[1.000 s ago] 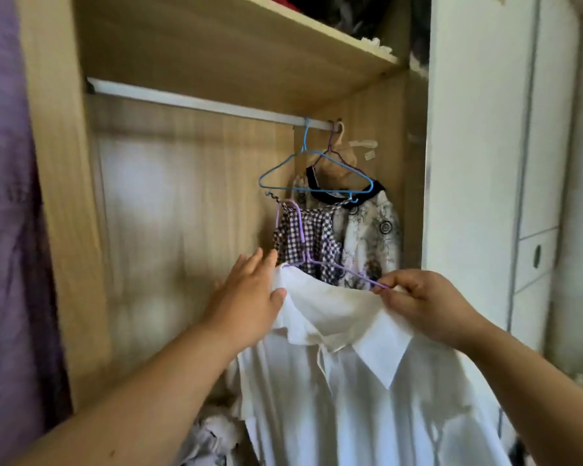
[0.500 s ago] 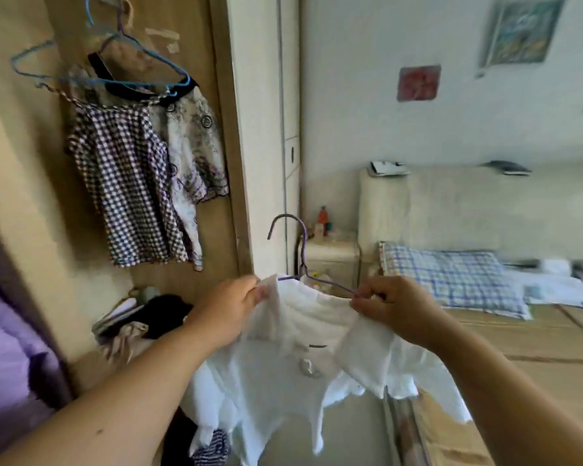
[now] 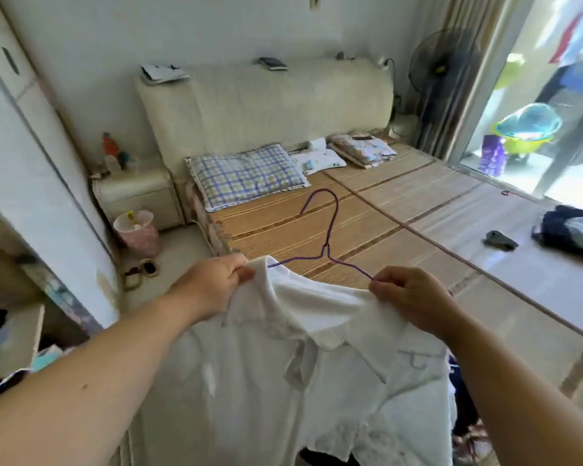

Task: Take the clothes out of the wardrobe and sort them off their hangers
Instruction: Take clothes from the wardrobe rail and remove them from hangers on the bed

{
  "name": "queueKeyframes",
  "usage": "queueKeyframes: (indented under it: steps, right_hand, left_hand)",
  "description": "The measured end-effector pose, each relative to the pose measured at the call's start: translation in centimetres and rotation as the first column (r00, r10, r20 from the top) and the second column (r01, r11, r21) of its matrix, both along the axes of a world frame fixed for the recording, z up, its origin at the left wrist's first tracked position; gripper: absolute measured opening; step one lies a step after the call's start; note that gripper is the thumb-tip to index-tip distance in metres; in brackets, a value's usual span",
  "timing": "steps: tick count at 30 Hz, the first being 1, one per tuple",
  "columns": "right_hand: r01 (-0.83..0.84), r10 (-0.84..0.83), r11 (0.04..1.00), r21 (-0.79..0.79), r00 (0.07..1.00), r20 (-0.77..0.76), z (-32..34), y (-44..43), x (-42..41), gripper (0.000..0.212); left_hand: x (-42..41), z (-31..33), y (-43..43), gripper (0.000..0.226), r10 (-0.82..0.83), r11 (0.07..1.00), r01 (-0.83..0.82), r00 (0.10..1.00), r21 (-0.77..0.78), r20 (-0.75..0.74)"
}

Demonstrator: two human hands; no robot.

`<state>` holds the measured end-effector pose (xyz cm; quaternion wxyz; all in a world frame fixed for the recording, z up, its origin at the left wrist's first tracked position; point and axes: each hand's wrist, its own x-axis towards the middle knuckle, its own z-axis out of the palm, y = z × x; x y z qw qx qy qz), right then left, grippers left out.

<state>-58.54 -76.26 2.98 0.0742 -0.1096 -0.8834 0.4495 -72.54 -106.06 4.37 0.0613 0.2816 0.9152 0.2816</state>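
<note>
The white shirt (image 3: 303, 364) hangs between the two hands, above the near edge of the bed (image 3: 401, 210) — the left hand (image 3: 212, 287) pinches its left shoulder, the right hand (image 3: 408, 297) grips the other shoulder and the hanger (image 3: 323, 243) wire. The hook points up.
</note>
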Motion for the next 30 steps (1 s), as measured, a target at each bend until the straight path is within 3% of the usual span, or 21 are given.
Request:
queueKeyframes:
  steps: [7,12,16,21,25,27,30]
  right_hand:
    - [0.298,-0.287,0.952,-0.067,0.949,0.131,-4.6,11.5,9.8,0.019]
    - [0.432,-0.423,0.902,0.013,0.876,0.232,-9.3,18.4,10.4,0.017]
    - [0.418,-0.456,0.890,0.183,0.827,0.328,-14.1,22.7,7.3,0.015]
    - [0.389,-0.429,0.903,0.183,0.782,0.453,-21.0,26.1,2.4,0.015]
    - [0.334,-0.451,0.891,0.309,0.736,0.505,-24.8,27.3,0.0,0.023]
    - [0.306,-0.423,0.902,0.303,0.762,0.490,-26.2,27.5,-0.6,0.027]
    - [0.146,-0.303,0.929,0.339,0.828,0.472,-27.4,26.5,-1.1,0.061]
  left_hand:
    - [1.8,-6.3,17.3,0.031,-0.257,0.960,0.272,0.949,-0.063,0.184]
    - [0.7,-9.9,26.5,0.033,-0.279,0.930,0.321,0.934,-0.181,0.225]
    - [-1.7,-13.2,31.6,0.032,-0.234,0.897,0.308,0.940,-0.319,0.249]
    - [-4.7,-19.3,35.3,0.025,-0.192,0.796,0.309,0.944,-0.520,0.267]
    - [-5.9,-23.8,36.1,0.028,-0.117,0.793,0.264,0.951,-0.549,0.288]
    - [-6.2,-25.7,36.3,0.035,-0.057,0.829,0.208,0.955,-0.520,0.292]
    - [-5.7,-26.6,35.3,0.069,0.008,0.829,0.167,0.951,-0.533,0.309]
